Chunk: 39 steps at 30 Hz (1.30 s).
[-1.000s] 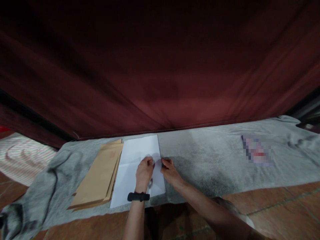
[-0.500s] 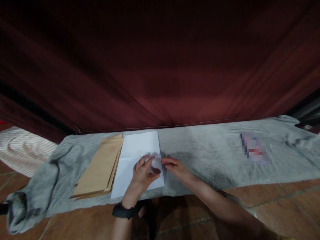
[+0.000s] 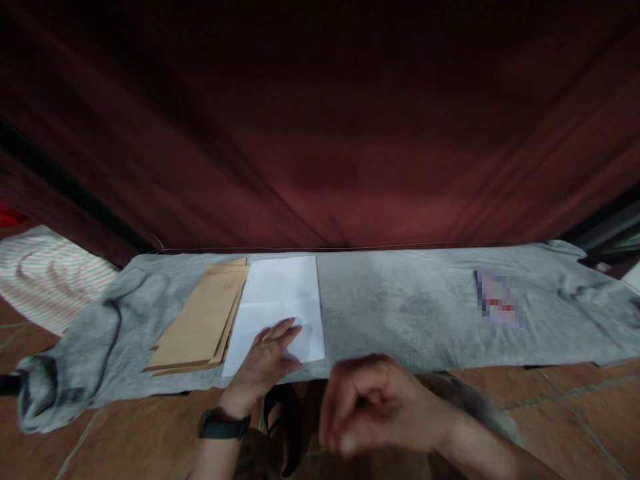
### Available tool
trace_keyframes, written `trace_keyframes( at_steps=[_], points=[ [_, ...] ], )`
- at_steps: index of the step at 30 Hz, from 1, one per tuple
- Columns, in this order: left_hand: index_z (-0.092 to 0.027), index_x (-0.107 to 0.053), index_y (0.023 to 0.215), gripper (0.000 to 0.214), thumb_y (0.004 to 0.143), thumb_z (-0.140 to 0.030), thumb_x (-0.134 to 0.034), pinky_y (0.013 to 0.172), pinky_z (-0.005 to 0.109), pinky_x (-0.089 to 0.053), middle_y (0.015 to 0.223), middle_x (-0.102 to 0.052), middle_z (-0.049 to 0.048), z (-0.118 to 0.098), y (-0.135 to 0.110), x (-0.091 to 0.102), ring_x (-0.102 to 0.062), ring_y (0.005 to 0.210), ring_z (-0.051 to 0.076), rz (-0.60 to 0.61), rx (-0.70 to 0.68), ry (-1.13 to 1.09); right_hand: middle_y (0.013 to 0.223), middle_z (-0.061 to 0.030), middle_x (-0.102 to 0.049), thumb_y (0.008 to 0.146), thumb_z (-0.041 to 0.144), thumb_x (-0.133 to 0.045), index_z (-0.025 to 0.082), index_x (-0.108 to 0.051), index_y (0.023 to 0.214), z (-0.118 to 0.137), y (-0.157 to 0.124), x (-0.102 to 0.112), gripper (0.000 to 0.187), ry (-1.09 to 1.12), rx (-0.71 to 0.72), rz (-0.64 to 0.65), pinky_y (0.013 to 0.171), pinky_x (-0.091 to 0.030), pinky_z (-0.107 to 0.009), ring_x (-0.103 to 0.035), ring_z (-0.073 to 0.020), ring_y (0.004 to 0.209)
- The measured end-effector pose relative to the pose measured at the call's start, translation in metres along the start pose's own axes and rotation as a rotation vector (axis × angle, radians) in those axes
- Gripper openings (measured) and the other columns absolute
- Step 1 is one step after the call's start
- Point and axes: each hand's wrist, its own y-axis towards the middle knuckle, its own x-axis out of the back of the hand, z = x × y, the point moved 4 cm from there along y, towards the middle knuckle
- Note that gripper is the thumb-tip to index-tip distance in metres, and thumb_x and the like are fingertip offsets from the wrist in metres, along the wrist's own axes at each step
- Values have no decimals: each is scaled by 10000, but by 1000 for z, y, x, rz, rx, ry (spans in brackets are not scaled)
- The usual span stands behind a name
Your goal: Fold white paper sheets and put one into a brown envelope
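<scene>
White sheets of paper (image 3: 280, 287) with a faint crosswise crease lie flat on a grey cloth. My left hand (image 3: 270, 353) rests on their lower part, palm down, with its fingers stretched out and thumb apart; a dark band circles the wrist. Raised nearer to the camera, my right hand (image 3: 380, 403) is off the paper, past its lower right corner. Its fingers are bent inward and smeared by motion, and no object shows in them. Left of the paper lies a stack of brown envelopes (image 3: 200, 320).
The grey cloth (image 3: 390, 300) covers a long, narrow surface. A blurred-out purplish item (image 3: 500, 300) lies on its right part. Behind hangs a dark red curtain (image 3: 350, 167). Striped fabric (image 3: 50, 280) is at the left, and brown floor tiles (image 3: 560, 393) run along the front.
My right hand has left the paper's right edge and come up toward the camera. My left hand has shifted slightly left and down and now lies flatter on the paper.
</scene>
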Motion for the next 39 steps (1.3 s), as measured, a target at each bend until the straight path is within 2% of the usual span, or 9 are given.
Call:
trace_keyframes(
  at_steps=[3,4,7,12,16,23,27,33,39],
  points=[
    [-241,-589,1395,703,713,-191,-753,1214,509,-314,1547,-488,118,5,-3,-1,-436,1440,303,-42,-34,-52,942,-46,-709,977,407,-600,197,-680,924,-58,47,22,231,-515,-66,-281,897,-532,-346,-670,-194,950],
    [-232,-590,1397,727,693,-179,-764,1209,498,-331,1553,-478,125,8,-4,-3,-441,1436,307,-48,-43,-83,1079,-76,-711,953,377,-645,186,-671,1023,-77,54,19,204,-677,-74,-265,953,-521,-381,-654,-221,1048],
    [-217,-568,1423,809,646,-129,-774,1194,472,-370,1600,-402,137,17,-6,-7,-426,1444,312,-50,-35,-179,1428,-153,-578,905,367,-711,149,-572,1321,-121,57,3,489,-1056,-22,-179,1073,-466,-469,-557,-296,1284],
    [-232,-603,1391,825,599,-99,-787,1207,502,-344,1617,-373,132,24,-6,-5,-380,1470,329,-74,10,-259,1409,-132,-614,989,250,-573,144,-601,1307,-144,48,-8,337,-1296,73,-131,1062,-486,-388,-597,-243,1257],
    [-238,-627,1366,801,596,-85,-785,1210,501,-338,1588,-425,125,22,-4,-1,-392,1463,321,-71,6,-280,1339,-150,-651,947,133,-583,123,-641,1219,-143,52,-8,278,-1373,145,-69,1000,-525,-363,-644,-236,1175],
    [-224,-634,1358,637,730,-129,-682,1197,470,-371,1541,-495,108,16,-7,7,-434,1444,281,-59,-32,-293,1049,-85,-716,927,71,-572,162,-647,993,-130,65,5,135,-1287,20,35,814,-565,-300,-702,-181,866],
    [-274,-609,1378,631,766,-119,-621,1178,482,-397,1466,-584,70,6,-16,28,-518,1377,253,-221,-87,-168,1047,-70,-723,991,114,-469,179,-646,996,-109,70,19,188,-1107,79,-140,840,-555,-278,-702,-162,909],
    [-278,-662,1273,375,920,-259,-537,1199,579,-284,1318,-693,84,18,-39,70,-608,1274,264,-656,-41,57,1099,-74,-736,1007,167,-446,198,-655,1051,-52,62,53,215,-936,311,-419,907,-554,-318,-697,-177,1013],
    [-294,-571,1387,514,874,-266,-583,1200,488,-347,1446,-599,57,21,-31,67,-531,1360,249,-537,-60,-218,1138,-72,-746,993,197,-508,232,-670,1075,-20,-6,91,185,-839,283,-479,923,-556,-340,-702,-191,1054]
  ],
)
